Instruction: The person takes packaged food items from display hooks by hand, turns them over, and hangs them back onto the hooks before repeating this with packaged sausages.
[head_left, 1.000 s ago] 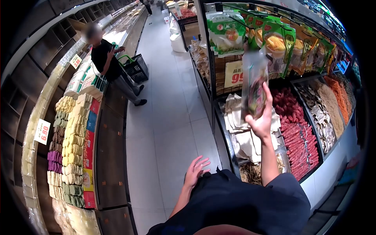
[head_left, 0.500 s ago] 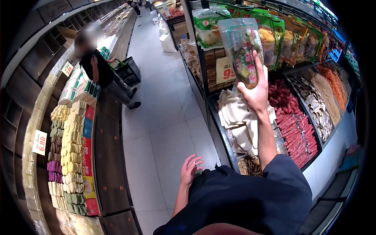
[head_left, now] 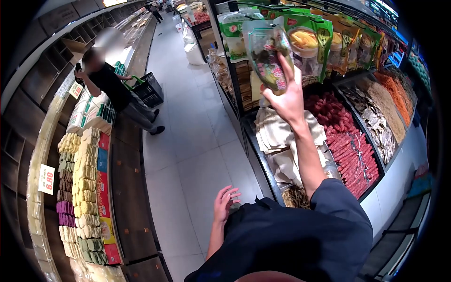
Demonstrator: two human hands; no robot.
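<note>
The right hand (head_left: 287, 99) pinches the lower end of a flat, clear plastic packet with dark green contents and pink lettering (head_left: 264, 58), its fingers across the face, the packet raised before a row of glossy green hanging pouches (head_left: 325, 50); the left hand (head_left: 225, 203), fingers loosely parted and curled, hangs over smooth pale grey floor tiles (head_left: 188, 183), which run as a long open aisle to its left; below the right forearm lie limp, folded cream-white sheets (head_left: 277, 131) beside knobbly dark-red sausages (head_left: 350, 150); across the aisle stand a person in a black top (head_left: 110, 87) and a black plastic basket with a green handle (head_left: 149, 91)
</note>
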